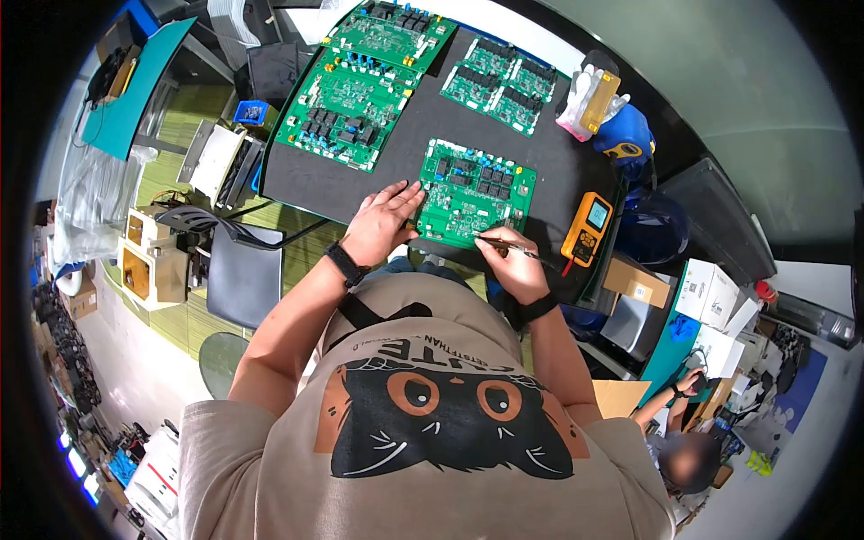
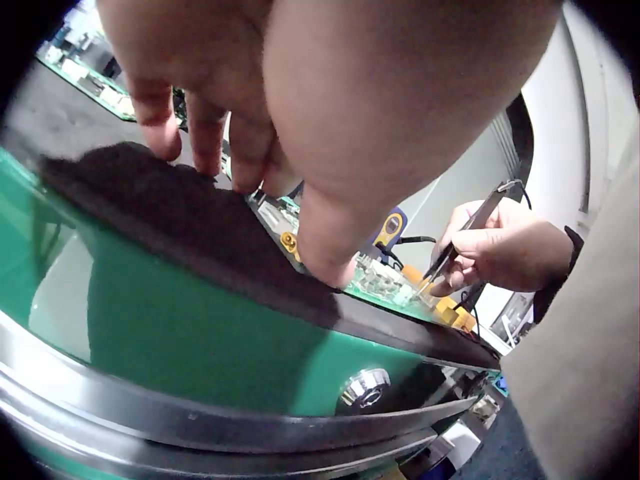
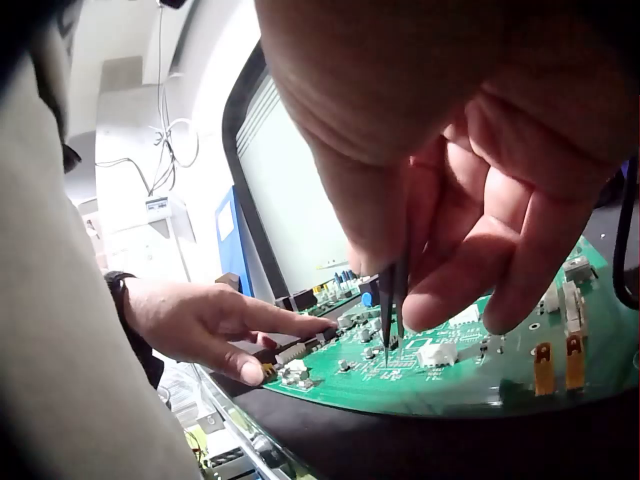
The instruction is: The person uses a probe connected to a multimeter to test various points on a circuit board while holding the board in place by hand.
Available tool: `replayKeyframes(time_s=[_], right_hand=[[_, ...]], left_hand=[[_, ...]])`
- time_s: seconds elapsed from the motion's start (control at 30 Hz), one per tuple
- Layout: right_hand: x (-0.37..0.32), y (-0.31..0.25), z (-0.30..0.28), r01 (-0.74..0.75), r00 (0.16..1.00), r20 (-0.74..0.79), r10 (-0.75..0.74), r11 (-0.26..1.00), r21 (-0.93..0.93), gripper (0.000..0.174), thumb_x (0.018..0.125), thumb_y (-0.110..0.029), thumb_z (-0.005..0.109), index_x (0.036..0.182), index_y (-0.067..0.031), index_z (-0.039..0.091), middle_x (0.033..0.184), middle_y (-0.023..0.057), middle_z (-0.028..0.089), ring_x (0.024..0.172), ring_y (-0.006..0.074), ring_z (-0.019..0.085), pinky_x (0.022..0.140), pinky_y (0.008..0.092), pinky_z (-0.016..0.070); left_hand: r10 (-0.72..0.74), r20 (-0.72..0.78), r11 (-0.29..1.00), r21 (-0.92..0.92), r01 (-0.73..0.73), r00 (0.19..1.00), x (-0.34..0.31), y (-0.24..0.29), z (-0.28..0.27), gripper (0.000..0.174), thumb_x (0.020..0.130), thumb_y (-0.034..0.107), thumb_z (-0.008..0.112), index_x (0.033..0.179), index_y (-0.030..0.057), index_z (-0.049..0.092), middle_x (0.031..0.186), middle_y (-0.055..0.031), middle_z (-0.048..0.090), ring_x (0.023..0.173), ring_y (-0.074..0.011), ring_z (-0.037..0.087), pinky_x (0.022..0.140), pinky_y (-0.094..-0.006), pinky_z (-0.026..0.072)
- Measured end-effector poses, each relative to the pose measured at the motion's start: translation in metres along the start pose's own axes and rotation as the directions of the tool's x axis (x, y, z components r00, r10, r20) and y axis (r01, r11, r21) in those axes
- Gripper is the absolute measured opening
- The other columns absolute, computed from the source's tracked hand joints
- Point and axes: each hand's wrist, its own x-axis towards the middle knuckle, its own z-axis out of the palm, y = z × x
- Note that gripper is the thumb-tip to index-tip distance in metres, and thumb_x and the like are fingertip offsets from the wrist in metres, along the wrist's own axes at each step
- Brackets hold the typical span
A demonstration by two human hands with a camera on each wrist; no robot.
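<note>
A green circuit board (image 1: 472, 193) lies near the front edge of the dark mat. On its left edge rests my left hand (image 1: 380, 225), fingers extended, thumb at the near corner. My right hand (image 1: 515, 265) pinches dark tweezers (image 3: 391, 305) between thumb and fingers; their tips point down at small parts near the board's near edge. Whether the tips hold anything cannot be told. In the left wrist view the tweezers (image 2: 470, 232) slant down to the board beside the left thumb.
Larger green boards (image 1: 346, 112) lie at the back left, and several smaller joined boards (image 1: 499, 83) at the back. An orange meter (image 1: 589, 228) lies on the right, with a blue and yellow object (image 1: 625, 139) behind it. Another person (image 1: 688, 459) is at the lower right.
</note>
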Motion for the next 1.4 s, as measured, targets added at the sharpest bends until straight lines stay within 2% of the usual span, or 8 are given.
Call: replayKeyframes(time_s=[0.1,0.33,0.4,0.63,0.73,0.97,1.17,1.4], right_hand=[[-0.002,0.003,0.004,0.0,0.999,-0.043,-0.001,1.0,-0.024,0.014,0.091,-0.009,0.074,0.099,0.0012,0.07,0.088,0.0083,0.072,0.082,0.0126,0.067,0.076,0.0281,0.0526],[-0.006,0.006,0.007,-0.011,0.998,-0.068,0.011,1.0,0.006,0.014,0.09,-0.009,0.074,0.1,0.0007,0.07,0.091,0.0092,0.073,0.084,0.0124,0.067,0.076,0.0285,0.053],[-0.007,0.006,0.01,0.048,0.983,-0.178,-0.043,0.999,0.025,0.014,0.09,-0.008,0.074,0.101,0.0006,0.071,0.091,0.0089,0.073,0.083,0.0122,0.067,0.075,0.0283,0.0532],[-0.013,0.008,0.022,0.082,0.961,-0.269,-0.07,0.996,0.037,0.011,0.089,-0.003,0.074,0.099,0.0006,0.072,0.09,0.0095,0.073,0.081,0.0137,0.068,0.075,0.0285,0.0536],[-0.014,-0.002,0.028,0.13,0.916,-0.374,-0.142,0.99,-0.055,0.01,0.088,-0.004,0.075,0.096,0.0011,0.07,0.087,0.0112,0.072,0.078,0.0155,0.069,0.073,0.0284,0.0533],[-0.025,-0.005,0.052,-0.023,0.908,-0.419,-0.001,0.998,-0.052,0.01,0.092,-0.006,0.072,0.099,0.0007,0.069,0.092,0.0131,0.07,0.081,0.0187,0.07,0.073,0.0305,0.0546],[-0.03,-0.001,0.072,-0.024,0.847,-0.53,-0.051,0.991,-0.134,0.011,0.093,-0.007,0.072,0.101,-0.0016,0.067,0.099,0.012,0.07,0.084,0.019,0.07,0.076,0.0309,0.0558],[-0.029,0.003,0.088,0.107,0.763,-0.625,-0.167,0.985,-0.132,0.014,0.091,-0.003,0.073,0.103,-0.0022,0.065,0.102,0.0134,0.07,0.088,0.0223,0.07,0.078,0.0323,0.0562]], left_hand=[[-0.009,0.007,1.0,-0.004,0.009,1.0,0.0,0.0,0.0,0.08,0.078,0.02,0.081,0.15,0.0099,0.047,0.155,-0.0063,0.047,0.142,-0.0302,0.043,0.111,-0.0468,0.0394],[-0.022,0.021,0.999,-0.025,0.022,1.0,0.001,0.002,-0.003,0.081,0.077,0.02,0.081,0.15,0.0107,0.047,0.156,-0.0066,0.047,0.142,-0.0297,0.043,0.11,-0.0467,0.0396],[-0.015,0.017,1.0,-0.025,0.016,1.0,0.001,0.001,-0.002,0.081,0.077,0.019,0.081,0.15,0.0108,0.047,0.156,-0.0065,0.047,0.142,-0.0297,0.043,0.11,-0.0467,0.0396],[-0.012,0.021,1.0,-0.02,0.013,1.0,0.001,0.002,-0.005,0.081,0.077,0.019,0.081,0.149,0.0102,0.048,0.156,-0.0062,0.046,0.141,-0.0294,0.043,0.11,-0.0456,0.0402],[0.012,0.011,1.0,-0.008,-0.011,1.0,0.002,0.0,-0.004,0.08,0.077,0.02,0.082,0.149,0.0097,0.048,0.156,-0.0061,0.046,0.14,-0.029,0.044,0.109,-0.0448,0.0409],[0.054,0.021,0.998,0.011,-0.055,0.998,0.003,-0.004,-0.005,0.079,0.077,0.023,0.082,0.148,0.0095,0.05,0.155,-0.0059,0.048,0.139,-0.0288,0.045,0.107,-0.0437,0.0417],[0.057,0.017,0.998,0.021,-0.057,0.998,0.004,-0.004,-0.005,0.078,0.077,0.023,0.082,0.147,0.0089,0.051,0.154,-0.0063,0.049,0.139,-0.0285,0.045,0.107,-0.0436,0.0417],[0.072,0.021,0.997,0.017,-0.073,0.997,0.004,-0.006,-0.005,0.076,0.078,0.023,0.081,0.147,0.0085,0.051,0.154,-0.0071,0.049,0.139,-0.0302,0.045,0.108,-0.0445,0.041]])
